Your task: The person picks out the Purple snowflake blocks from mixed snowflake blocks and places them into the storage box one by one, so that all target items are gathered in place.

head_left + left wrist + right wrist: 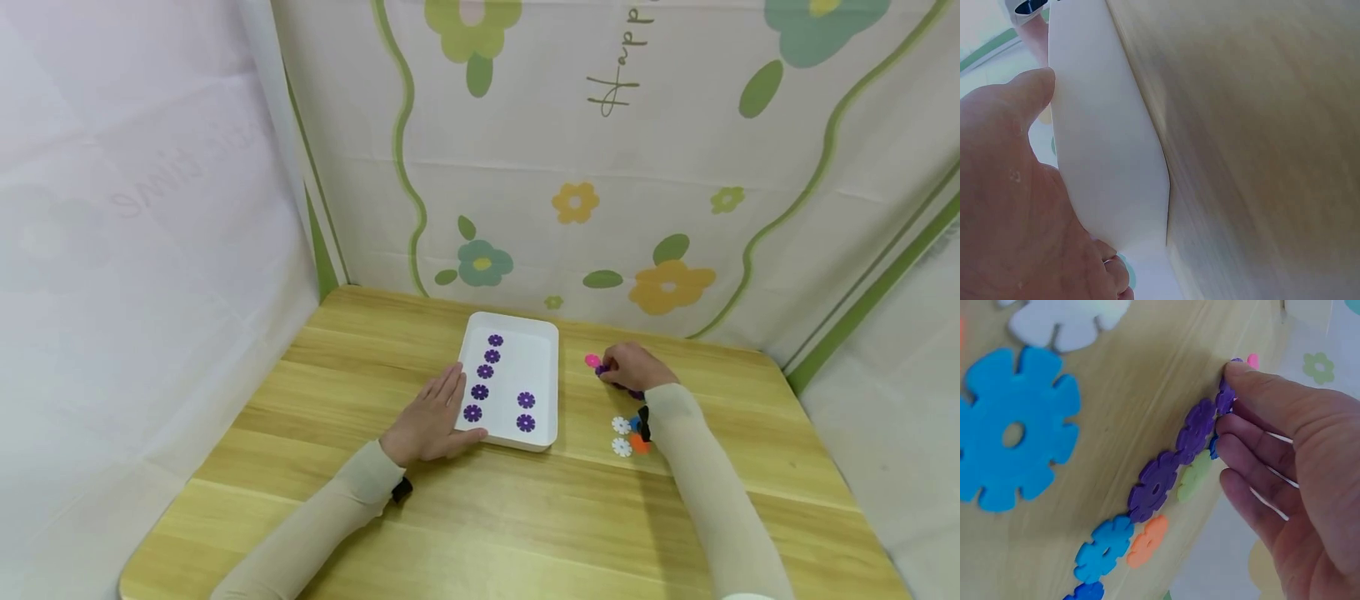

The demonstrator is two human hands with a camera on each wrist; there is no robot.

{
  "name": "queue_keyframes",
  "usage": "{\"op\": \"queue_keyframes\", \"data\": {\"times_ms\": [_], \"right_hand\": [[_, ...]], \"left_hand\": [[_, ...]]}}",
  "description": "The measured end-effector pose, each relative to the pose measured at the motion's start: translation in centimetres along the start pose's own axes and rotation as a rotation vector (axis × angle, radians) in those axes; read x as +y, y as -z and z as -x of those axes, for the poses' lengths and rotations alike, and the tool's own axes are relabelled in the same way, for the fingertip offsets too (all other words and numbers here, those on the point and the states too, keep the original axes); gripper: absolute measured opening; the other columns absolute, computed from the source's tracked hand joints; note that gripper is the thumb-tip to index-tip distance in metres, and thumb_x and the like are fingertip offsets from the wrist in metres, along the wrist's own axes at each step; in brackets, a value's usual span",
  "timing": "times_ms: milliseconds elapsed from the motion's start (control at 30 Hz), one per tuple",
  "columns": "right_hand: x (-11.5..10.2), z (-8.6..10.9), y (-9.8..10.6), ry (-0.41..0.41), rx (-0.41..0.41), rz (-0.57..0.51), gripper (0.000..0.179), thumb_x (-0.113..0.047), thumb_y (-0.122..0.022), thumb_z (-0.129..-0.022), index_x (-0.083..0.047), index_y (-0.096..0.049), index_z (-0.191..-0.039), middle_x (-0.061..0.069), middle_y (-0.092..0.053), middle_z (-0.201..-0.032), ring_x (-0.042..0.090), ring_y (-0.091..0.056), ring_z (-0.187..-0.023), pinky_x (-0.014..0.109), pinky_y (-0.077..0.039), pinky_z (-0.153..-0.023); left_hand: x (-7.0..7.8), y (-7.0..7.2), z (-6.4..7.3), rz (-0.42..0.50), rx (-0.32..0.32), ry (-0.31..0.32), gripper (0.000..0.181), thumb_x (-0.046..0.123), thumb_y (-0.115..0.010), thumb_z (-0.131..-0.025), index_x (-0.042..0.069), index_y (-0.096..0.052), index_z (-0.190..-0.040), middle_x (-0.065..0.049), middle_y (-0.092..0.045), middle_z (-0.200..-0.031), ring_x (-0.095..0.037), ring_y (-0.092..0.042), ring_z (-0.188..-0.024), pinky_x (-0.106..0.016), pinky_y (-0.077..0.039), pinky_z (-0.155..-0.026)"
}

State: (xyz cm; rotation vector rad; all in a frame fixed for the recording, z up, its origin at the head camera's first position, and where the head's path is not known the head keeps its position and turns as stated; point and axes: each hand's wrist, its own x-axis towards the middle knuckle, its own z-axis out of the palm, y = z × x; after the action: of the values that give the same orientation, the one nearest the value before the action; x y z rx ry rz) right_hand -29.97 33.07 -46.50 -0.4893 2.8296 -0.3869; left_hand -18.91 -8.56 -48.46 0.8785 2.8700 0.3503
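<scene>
A white tray [520, 354] lies on the table, with a column of several purple notched plastic discs [485, 372] on its left and two more [527, 401] at front right. My left hand [426, 423] rests at its front left corner, straight fingers along the side and thumb at the front edge. In the left wrist view that hand [1016, 162] touches the tray's outer wall [1110, 137]. Right of the tray, my right hand [634, 367] pinches a purple disc [1225, 395] between thumb and fingers. Other purple discs [1154, 486] lie near its fingertips.
Around the right hand lie a pink disc [592, 361], two white discs [621, 436], an orange disc [640, 443] and, in the right wrist view, blue discs [1013, 431] and a light green one [1194, 477]. A floral cloth [525, 167] hangs behind the wooden table [465, 533].
</scene>
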Motion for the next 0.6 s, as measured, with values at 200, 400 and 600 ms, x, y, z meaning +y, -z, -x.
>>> {"op": "queue_keyframes", "data": {"times_ms": [200,400,600], "right_hand": [[-0.39,0.09,0.07,-0.067,-0.038,-0.057,0.021,-0.016,-0.074,-0.099,0.0,-0.075,-0.113,0.012,-0.073,-0.099,0.02,-0.063,-0.082,0.037,-0.056,-0.078],[-0.45,-0.04,-0.05,-0.099,-0.037,-0.108,0.018,-0.019,-0.077,-0.098,-0.003,-0.074,-0.105,0.011,-0.073,-0.097,0.019,-0.064,-0.081,0.035,-0.056,-0.077],[-0.25,-0.11,0.36,-0.065,-0.017,-0.173,0.008,-0.012,-0.074,-0.099,-0.005,-0.073,-0.097,0.009,-0.071,-0.094,0.017,-0.062,-0.08,0.031,-0.054,-0.074]], "left_hand": [[0.18,0.01,0.07,-0.009,-0.009,0.003,0.104,0.071,-0.043,-0.103,-0.008,-0.015,-0.166,-0.024,-0.004,-0.177,-0.037,-0.007,-0.166,-0.053,-0.019,-0.134],[0.13,-0.06,0.07,-0.004,-0.008,0.004,0.104,0.071,-0.043,-0.104,-0.008,-0.015,-0.166,-0.024,-0.004,-0.177,-0.037,-0.007,-0.166,-0.054,-0.019,-0.134],[0.0,-0.01,0.01,-0.004,-0.008,0.005,0.105,0.071,-0.043,-0.104,-0.008,-0.013,-0.166,-0.024,-0.003,-0.177,-0.037,-0.006,-0.166,-0.053,-0.018,-0.134]]}}
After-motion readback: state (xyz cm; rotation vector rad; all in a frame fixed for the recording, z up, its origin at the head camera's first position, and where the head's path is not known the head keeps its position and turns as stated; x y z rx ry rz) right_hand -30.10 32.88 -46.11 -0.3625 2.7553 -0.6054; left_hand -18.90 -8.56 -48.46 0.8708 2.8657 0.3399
